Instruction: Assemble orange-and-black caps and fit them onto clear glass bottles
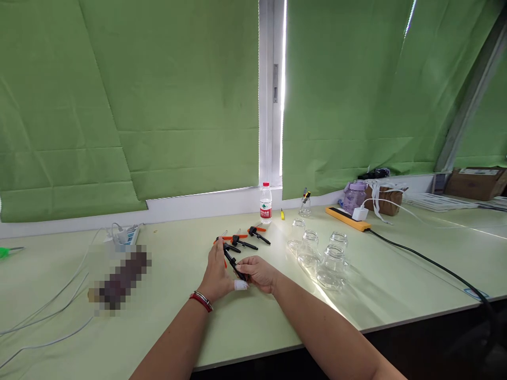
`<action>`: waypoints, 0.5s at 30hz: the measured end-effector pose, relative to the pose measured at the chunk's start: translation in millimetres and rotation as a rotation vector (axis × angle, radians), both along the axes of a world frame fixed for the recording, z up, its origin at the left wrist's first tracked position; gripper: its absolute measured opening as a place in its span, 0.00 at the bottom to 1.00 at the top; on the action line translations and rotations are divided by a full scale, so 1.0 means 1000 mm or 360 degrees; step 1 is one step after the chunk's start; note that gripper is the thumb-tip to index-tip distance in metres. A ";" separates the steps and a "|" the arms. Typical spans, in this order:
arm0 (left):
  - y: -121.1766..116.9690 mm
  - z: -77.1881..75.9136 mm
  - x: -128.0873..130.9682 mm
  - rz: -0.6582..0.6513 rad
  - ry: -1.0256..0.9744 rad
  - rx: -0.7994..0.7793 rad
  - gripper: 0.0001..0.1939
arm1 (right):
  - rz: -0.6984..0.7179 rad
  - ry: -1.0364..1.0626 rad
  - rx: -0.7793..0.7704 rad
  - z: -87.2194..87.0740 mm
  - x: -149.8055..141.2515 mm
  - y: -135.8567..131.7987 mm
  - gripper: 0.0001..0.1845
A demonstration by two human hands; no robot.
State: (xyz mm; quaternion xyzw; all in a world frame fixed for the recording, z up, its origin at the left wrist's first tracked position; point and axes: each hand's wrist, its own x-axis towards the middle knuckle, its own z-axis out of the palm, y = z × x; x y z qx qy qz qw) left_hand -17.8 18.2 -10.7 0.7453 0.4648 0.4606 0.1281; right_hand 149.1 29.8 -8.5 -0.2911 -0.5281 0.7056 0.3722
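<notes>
Pinching the near end of a black tool [231, 259] between thumb and fingers, the right hand [257, 272] meets the left hand [217, 272] above the table [178, 332]. From where I stand, the left has its fingers raised beside the tool's far end and its thumb, in a white wrap [240, 285], stretched toward the right; I can't tell whether it grips. Just beyond lie more black-and-orange tools [246, 244]; a bottle [266, 203] stands behind them, and four glass jars [331, 269] stand off to the right.

Black tool [233, 262] in right hand's fingers [247, 266]
</notes>
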 end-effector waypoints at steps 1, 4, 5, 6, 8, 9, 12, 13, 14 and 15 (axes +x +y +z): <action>0.000 0.000 0.001 0.0003 0.0056 0.0010 0.68 | 0.0001 0.0001 0.0000 0.001 0.000 -0.001 0.18; -0.002 0.001 0.002 0.0032 0.0254 0.0081 0.68 | 0.0011 -0.0002 -0.0004 0.002 0.000 -0.002 0.19; -0.004 0.002 0.003 0.0043 0.0302 0.0114 0.67 | 0.0014 0.0004 -0.0009 0.003 0.000 -0.003 0.19; -0.005 0.004 0.003 0.0050 0.0331 0.0150 0.66 | 0.0020 0.0013 -0.0016 0.003 0.000 -0.003 0.19; -0.008 0.008 0.005 0.0043 0.0335 0.0223 0.63 | 0.0036 0.0040 -0.0031 0.005 0.000 -0.004 0.19; -0.010 0.010 0.005 0.0033 0.0309 0.0254 0.61 | 0.0046 0.0056 -0.0038 0.005 0.000 -0.005 0.19; -0.015 0.016 0.008 0.0011 0.0207 0.0293 0.57 | 0.0073 0.0110 -0.0046 0.007 0.000 -0.007 0.19; -0.016 0.017 0.008 0.0011 0.0184 0.0290 0.56 | 0.0077 0.0122 -0.0052 0.008 0.000 -0.007 0.19; -0.017 0.018 0.009 0.0009 0.0171 0.0278 0.55 | 0.0081 0.0125 -0.0058 0.008 0.000 -0.007 0.19; -0.018 0.019 0.009 0.0010 0.0173 0.0263 0.55 | 0.0084 0.0125 -0.0066 0.008 0.000 -0.007 0.19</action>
